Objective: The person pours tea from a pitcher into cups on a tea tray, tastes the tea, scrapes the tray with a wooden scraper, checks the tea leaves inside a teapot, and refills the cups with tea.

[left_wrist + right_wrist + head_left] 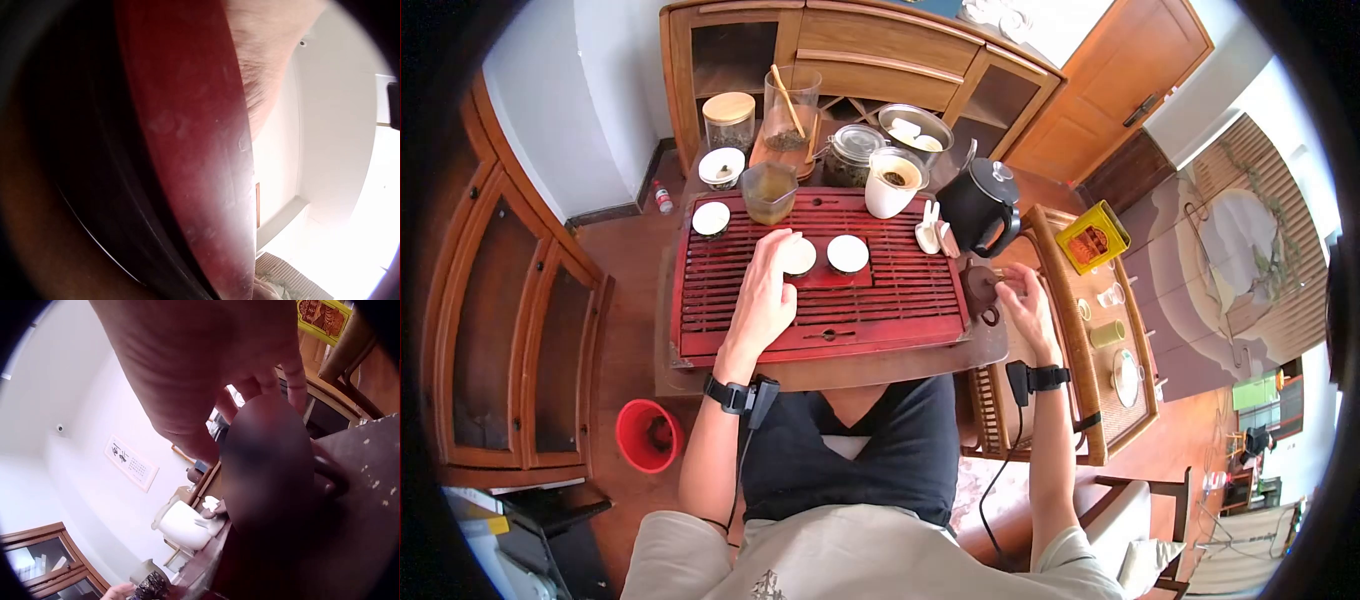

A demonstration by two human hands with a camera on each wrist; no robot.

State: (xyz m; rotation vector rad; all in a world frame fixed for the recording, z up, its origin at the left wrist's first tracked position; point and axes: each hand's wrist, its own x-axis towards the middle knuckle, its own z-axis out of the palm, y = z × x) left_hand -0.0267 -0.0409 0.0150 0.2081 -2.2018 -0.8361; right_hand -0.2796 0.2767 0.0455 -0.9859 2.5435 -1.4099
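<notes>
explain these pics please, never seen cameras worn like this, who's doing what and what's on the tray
There is no machine, only a person. The wide picture looks down from the head; the dark red one comes from the left wrist, the tilted one from the right.

The red tray carries a pitcher, a white jug and three cups. The left hand holds one cup. The right hand has its fingers at a teapot; whether it grips is hard to tell.

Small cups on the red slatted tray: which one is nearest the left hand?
The middle cup: the left hand is right at it, partly covering it in the head view. The leftmost cup and rightmost cup stand clear of that hand.
</notes>
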